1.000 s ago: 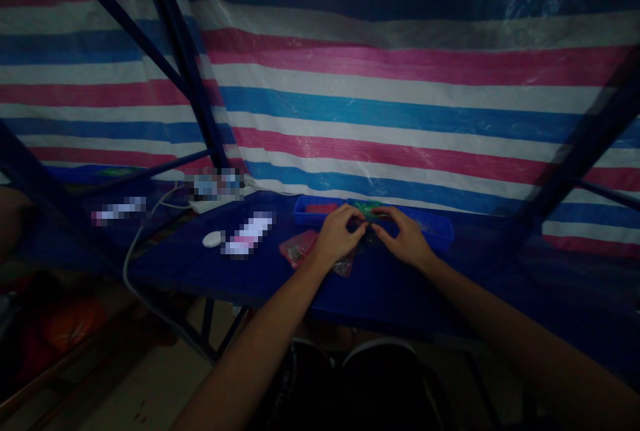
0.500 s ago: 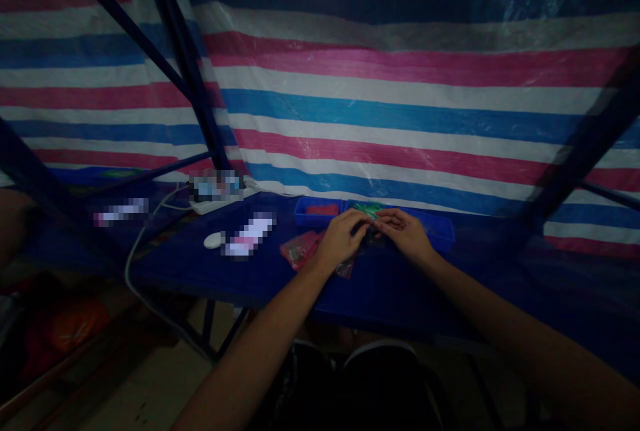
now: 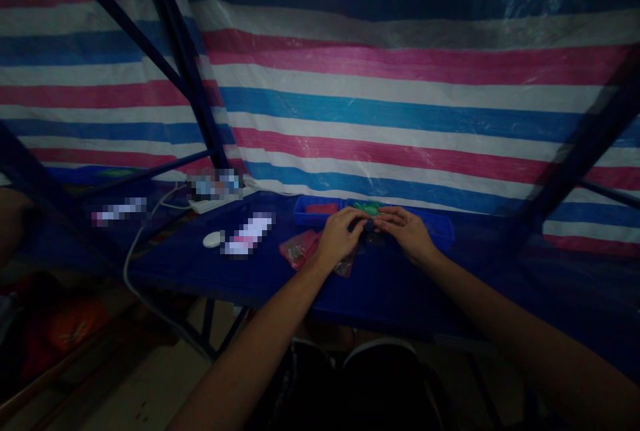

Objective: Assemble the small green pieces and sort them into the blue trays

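My left hand (image 3: pixel 342 234) is closed, its thumb and fingers pinched at the front edge of the blue trays. Facing it, my right hand (image 3: pixel 406 232) is also closed in a pinch, the two sets of fingertips almost meeting. Whatever they hold is too small and dark to make out. Just behind the fingertips lies a heap of green things (image 3: pixel 367 207) in a blue compartment tray (image 3: pixel 443 227). Red-edged clear plastic bags (image 3: pixel 299 249) lie on the blue table beside and partly under my left hand. A small dark item (image 3: pixel 373 237) sits below the fingertips.
Left of the hands, the table (image 3: pixel 390 297) bears a blurred-out phone (image 3: pixel 249 234), a round white object (image 3: pixel 214 239) and a white power strip (image 3: pixel 220 197) with a cable. Red pieces (image 3: pixel 321 208) fill the left tray. Blue metal posts (image 3: pixel 187 64) and a striped sheet (image 3: pixel 400 111) stand around the table.
My fingertips have shifted slightly, and the right-hand fingers lie a little straighter. The green heap shows slightly more. Bags and trays stay in place.
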The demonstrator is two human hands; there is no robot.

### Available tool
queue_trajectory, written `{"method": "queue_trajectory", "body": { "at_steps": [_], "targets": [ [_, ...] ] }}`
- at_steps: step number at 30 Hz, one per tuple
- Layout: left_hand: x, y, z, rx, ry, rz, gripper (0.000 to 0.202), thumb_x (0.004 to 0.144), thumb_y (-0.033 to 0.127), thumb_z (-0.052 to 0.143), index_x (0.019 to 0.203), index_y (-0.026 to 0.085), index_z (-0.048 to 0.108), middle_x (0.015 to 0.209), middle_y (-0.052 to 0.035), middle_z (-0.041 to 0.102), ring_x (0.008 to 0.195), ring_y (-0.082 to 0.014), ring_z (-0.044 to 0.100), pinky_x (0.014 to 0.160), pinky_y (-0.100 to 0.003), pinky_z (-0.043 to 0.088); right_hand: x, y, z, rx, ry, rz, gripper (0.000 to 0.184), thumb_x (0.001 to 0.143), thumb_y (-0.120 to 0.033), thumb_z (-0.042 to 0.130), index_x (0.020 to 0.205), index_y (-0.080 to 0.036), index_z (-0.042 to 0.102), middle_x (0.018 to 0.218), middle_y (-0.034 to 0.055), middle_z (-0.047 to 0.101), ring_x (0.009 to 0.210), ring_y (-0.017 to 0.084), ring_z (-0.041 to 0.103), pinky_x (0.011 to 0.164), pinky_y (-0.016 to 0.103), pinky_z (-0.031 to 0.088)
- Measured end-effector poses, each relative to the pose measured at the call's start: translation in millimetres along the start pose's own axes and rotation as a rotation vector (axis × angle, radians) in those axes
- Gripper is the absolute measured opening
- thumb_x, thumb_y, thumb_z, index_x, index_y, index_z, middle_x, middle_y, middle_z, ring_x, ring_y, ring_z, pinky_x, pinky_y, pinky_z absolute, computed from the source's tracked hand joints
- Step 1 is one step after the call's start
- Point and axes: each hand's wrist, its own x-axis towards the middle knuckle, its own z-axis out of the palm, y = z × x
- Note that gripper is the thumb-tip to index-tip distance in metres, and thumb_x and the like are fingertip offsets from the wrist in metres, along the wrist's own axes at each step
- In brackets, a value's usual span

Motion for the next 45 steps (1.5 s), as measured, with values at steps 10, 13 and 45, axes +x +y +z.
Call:
{"method": "queue_trajectory", "body": {
  "at_steps": [10,13,45],
  "targets": [
    [-2.2,-3.6,2.2,0.064,0.059,0.009,0.014,0.095,0.025,0.065,0.104,0.021,0.075,0.126,-0.0094,0.061,0.121,-0.0224,0.058,0.107,-0.041,0.050,3.1,3.8,-2.9,-0.021,0.072,-0.006,0.046,0.067,-0.041,0.092,0.101,-0.021,0.069,0.094,0.0050,0.078,0.085,0.023,0.076,0.083,0.040,0.064],
    [-3.8,-5.0,3.7,0.084,0.005,0.029,0.017,0.093,0.031,0.068,0.106,0.022,0.076,0.117,-0.0086,0.064,0.114,-0.0223,0.061,0.102,-0.041,0.052,2.5,3.6,-2.9,-0.041,0.060,-0.033,0.046,0.067,-0.041,0.092,0.102,-0.021,0.068,0.095,0.0049,0.078,0.085,0.022,0.076,0.084,0.040,0.064],
    [-8.7,-9.8,8.1,0.097,-0.262,0.062,0.027,0.093,0.042,0.068,0.107,0.020,0.074,0.107,-0.0084,0.075,0.105,-0.0223,0.069,0.099,-0.039,0.053,0.0,-46.0,-36.8,-1.065,0.101,-0.654,0.019,0.097,-0.037,0.058,0.105,-0.026,0.073,0.101,0.0083,0.074,0.097,0.029,0.066,0.092,0.047,0.053]
  ]
}}
